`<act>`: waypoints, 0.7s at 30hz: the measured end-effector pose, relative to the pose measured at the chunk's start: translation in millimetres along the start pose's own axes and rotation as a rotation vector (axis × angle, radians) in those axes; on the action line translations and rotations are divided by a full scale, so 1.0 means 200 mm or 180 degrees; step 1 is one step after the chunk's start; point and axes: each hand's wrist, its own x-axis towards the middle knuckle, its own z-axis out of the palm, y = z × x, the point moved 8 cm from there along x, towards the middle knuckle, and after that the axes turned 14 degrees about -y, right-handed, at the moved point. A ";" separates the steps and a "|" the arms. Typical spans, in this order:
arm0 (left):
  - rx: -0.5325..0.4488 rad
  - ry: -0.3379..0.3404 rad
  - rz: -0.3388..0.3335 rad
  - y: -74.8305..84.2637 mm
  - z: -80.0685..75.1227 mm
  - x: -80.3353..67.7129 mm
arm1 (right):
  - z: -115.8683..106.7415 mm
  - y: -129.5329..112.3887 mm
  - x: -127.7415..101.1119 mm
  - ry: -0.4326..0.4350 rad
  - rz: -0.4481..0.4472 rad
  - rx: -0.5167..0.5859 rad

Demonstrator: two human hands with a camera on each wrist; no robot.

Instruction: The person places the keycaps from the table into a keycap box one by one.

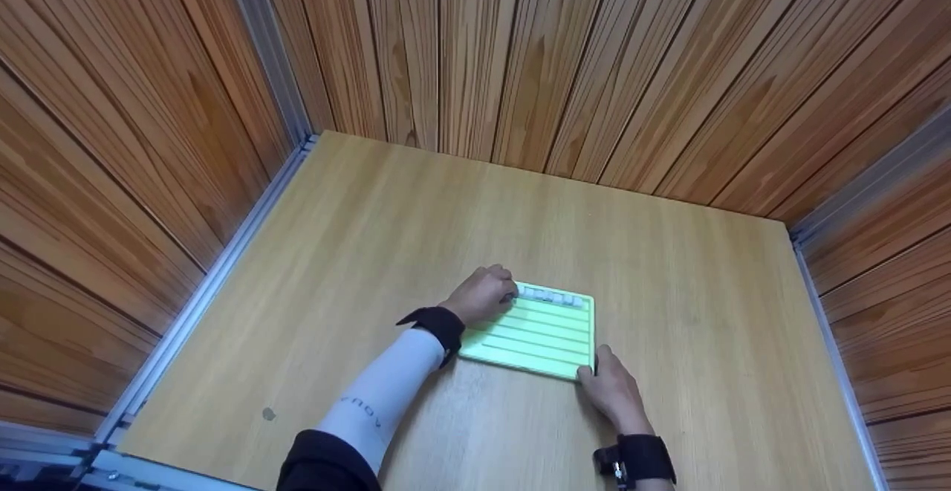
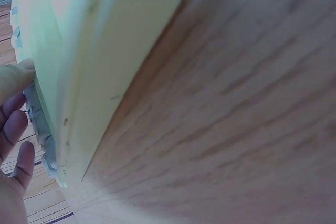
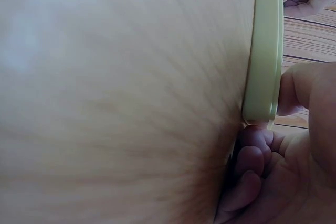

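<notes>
A pale green, ridged tray (image 1: 535,335) lies on the wooden table. Along its far edge runs a row of small whitish-grey blocks (image 1: 553,297), also visible as grey blocks (image 2: 42,124) in the left wrist view. My left hand (image 1: 481,296) is over the tray's far left corner, thumb and forefinger pinching at a small block in that row; the fingers mostly cover it. With my right hand (image 1: 613,391) I grip the near right corner. In the right wrist view its thumb lies on the rim, and the curled fingers (image 3: 249,156) sit against the outer side and underside.
Wood-plank walls (image 1: 475,53) enclose the table (image 1: 371,209) at the back and both sides, with metal rails (image 1: 200,261) along the edges. A small grey round spot (image 1: 268,414) shows on the tabletop at the near left.
</notes>
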 end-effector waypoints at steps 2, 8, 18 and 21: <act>0.0047 -0.0026 -0.0038 0.00 0.00 0.00 | 0.00 0.00 0.00 -0.0003 -0.0011 -0.0002; 0.0115 -0.0006 -0.0043 0.01 0.00 -0.02 | 0.00 0.00 0.00 -0.0023 0.0003 0.0020; -0.0023 0.0181 0.0075 0.00 -0.03 -0.05 | -0.01 0.00 -0.01 -0.0012 -0.0013 -0.0007; -0.0106 0.0314 0.0021 -0.02 -0.07 -0.08 | -0.02 0.01 -0.01 -0.0033 -0.0008 0.0026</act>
